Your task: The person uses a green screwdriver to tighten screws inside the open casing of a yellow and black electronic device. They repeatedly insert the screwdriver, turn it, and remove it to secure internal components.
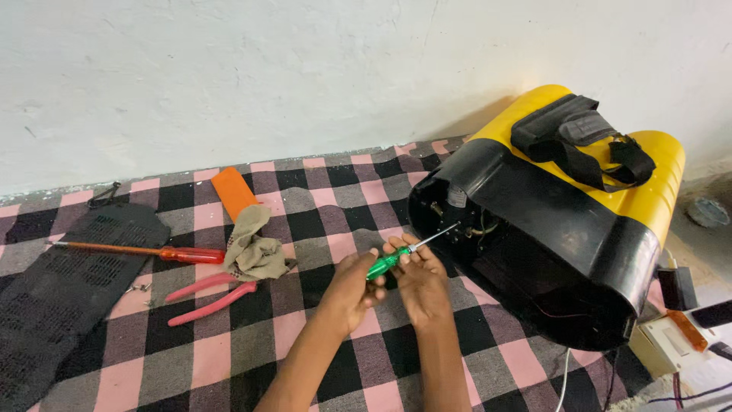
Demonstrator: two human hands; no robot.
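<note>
The cloth [305, 221] covering the floor was checked in pink, grey and black. On the right lay a yellow machine [648, 191] with a black band, a black open end and a black strap [583, 141]. The small screwdriver [396, 258] had a translucent green handle and a silver shaft. At the left, the long screwdriver [152, 252] was red-handled with an orange shaft, the pliers [210, 296] had pinkish-red handles, and the rag [255, 248] was dull khaki. Farther off lay a flat orange piece [234, 192]. The grille [69, 282] at the far left was black. The wall [305, 76] was white.
</note>
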